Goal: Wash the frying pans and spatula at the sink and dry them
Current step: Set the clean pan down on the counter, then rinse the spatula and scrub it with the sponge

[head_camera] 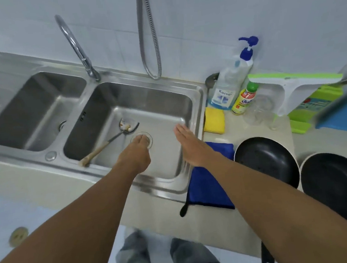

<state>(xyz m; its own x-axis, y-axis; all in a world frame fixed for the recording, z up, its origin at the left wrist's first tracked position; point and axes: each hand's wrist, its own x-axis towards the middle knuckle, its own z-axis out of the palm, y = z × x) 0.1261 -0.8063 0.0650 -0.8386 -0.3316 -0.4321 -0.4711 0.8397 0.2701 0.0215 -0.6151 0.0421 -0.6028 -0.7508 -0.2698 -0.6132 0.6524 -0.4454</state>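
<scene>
Two black frying pans stand on the counter right of the sink, one [266,159] nearer the basin and one [339,189] at the right edge. A metal spatula with a wooden handle [107,143] lies in the right basin [149,100], its soiled blade near the drain. My left hand [136,155] reaches down into the basin, fingertips on the drain plug [148,135]. My right hand [190,144] hovers flat with straight fingers over the basin's right rim, holding nothing.
A blue cloth [208,188] lies on the counter by the basin. A yellow sponge [214,121], a pump bottle of soap [230,81] and a small yellow bottle [244,102] stand behind it. The faucet [77,49] rises between the two basins; a spray hose [148,33] hangs on the wall.
</scene>
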